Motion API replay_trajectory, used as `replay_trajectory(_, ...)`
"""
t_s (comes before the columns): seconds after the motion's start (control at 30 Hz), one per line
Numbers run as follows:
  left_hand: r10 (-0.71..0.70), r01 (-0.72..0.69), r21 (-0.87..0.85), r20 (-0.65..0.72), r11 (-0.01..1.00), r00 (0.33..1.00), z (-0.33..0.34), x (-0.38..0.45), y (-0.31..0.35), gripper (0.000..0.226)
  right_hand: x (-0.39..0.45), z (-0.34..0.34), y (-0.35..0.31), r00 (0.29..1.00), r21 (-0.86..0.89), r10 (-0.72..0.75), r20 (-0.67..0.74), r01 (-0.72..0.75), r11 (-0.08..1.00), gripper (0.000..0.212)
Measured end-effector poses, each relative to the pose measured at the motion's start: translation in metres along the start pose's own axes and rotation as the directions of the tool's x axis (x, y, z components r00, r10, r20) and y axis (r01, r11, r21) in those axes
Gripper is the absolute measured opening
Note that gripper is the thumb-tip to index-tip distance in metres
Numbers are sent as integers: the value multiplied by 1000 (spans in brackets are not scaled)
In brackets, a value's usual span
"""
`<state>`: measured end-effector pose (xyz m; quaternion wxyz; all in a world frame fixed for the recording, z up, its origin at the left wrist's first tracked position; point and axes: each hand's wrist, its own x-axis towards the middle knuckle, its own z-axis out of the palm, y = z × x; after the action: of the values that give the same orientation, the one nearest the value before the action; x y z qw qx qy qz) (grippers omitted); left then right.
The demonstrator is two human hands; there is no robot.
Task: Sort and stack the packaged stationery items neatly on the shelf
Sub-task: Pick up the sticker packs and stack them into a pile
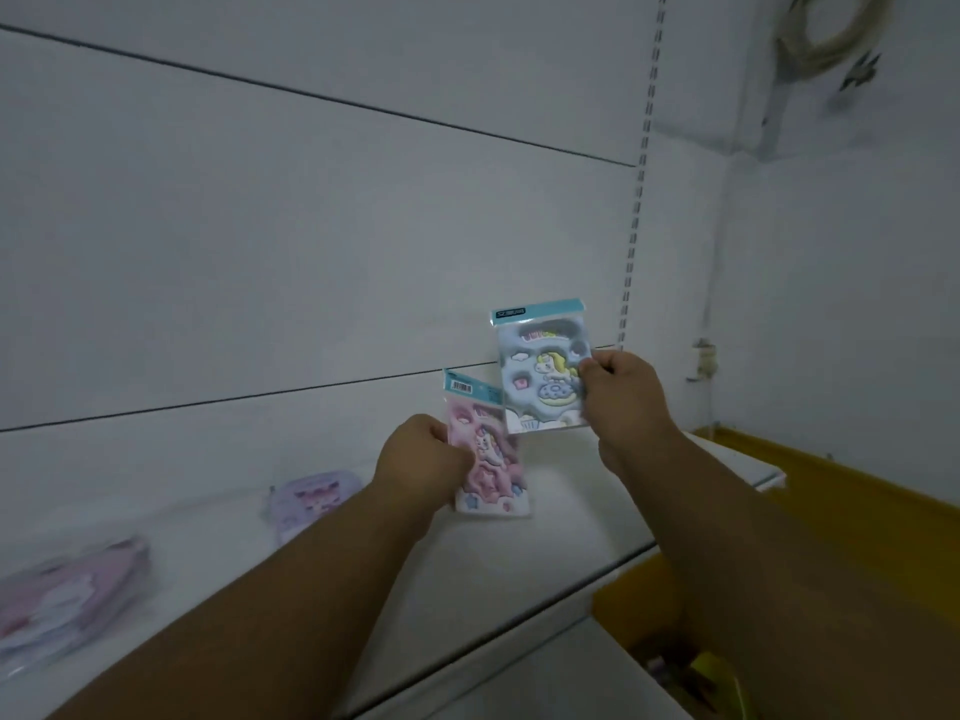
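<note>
My right hand [621, 394] pinches the right edge of a blue unicorn packet [537, 374] and holds it upright above the white shelf [363, 579]. Lower and to the left, my left hand [421, 462] grips a pink unicorn packet [485, 452] by its left side, tilted slightly. The blue packet overlaps the pink one's top right corner. A purple packet [311, 498] lies flat on the shelf behind my left forearm. A blurred stack of pink packets [67, 600] rests at the shelf's far left.
A white slatted back panel [311, 226] rises behind the shelf, with a slotted metal upright [636, 210] at its right end. A yellow cardboard box [675, 662] with loose items stands at lower right. A yellow floor strip [831, 491] runs along the right wall.
</note>
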<state>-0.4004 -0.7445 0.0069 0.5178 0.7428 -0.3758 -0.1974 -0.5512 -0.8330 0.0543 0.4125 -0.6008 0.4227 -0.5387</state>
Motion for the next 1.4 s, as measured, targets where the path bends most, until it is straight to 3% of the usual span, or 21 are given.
replay_trajectory(0.17, -215, 211, -60, -74, 976, 974, 18, 13, 8, 11, 47, 16, 21, 975, 55, -3, 223, -9, 998, 28)
replay_trajectory(0.23, -265, 267, 2, -107, 964, 958, 30, 17, 10, 13, 61, 15, 28, 958, 80, -3, 286, -21, 997, 26)
replay_trajectory(0.33, -205, 246, 288, -167, 925, 964, 49, 20, 11, 26, 75, 7, 42, 929, 88, 9, 370, -45, 995, 24)
replay_trajectory(0.43, -124, 209, 553, -188, 807, 974, 62, 20, 18, 39, 83, -1, 53, 898, 62, 42, 438, -77, 995, 24)
replay_trajectory(0.63, -125, 248, 622, -234, 743, 964, 73, 23, 14, 33, 88, -5, 67, 844, 18, 120, 523, -152, 988, 23)
replay_trajectory(0.7, -141, 287, 603, -278, 745, 950, 75, 23, 13, 25, 90, -3, 71, 818, -3, 151, 554, -179, 984, 21)
replay_trajectory(0.77, -117, 275, 486, -329, 830, 937, 74, 25, 14, 12, 90, -1, 77, 797, -16, 178, 576, -207, 978, 17)
replay_trajectory(0.83, -135, 230, 287, -315, 930, 939, 73, 28, 12, 19, 91, 3, 82, 782, -43, 189, 594, -203, 978, 9)
replay_trajectory(0.9, -202, 248, 128, -296, 960, 934, 73, 27, 13, 24, 92, 7, 86, 780, -81, 195, 594, -183, 980, 7)
replay_trajectory(0.97, -230, 283, 151, -295, 947, 927, 71, 29, 10, 30, 90, 14, 88, 777, -115, 224, 588, -194, 974, 14)
replay_trajectory(1.13, -215, 332, 387, -314, 860, 925, 66, 39, 4, 44, 88, 22, 92, 783, -416, 212, 585, 66, 907, 29)
replay_trajectory(1.23, -177, 321, 536, -303, 781, 936, 70, 41, 2, 37, 86, 20, 92, 762, -571, 174, 623, 291, 768, 35)
replay_trajectory(1.4, -81, 273, 604, -324, 749, 942, 71, 41, -3, 26, 82, 18, 89, 789, -613, 20, 614, 462, 641, 25)
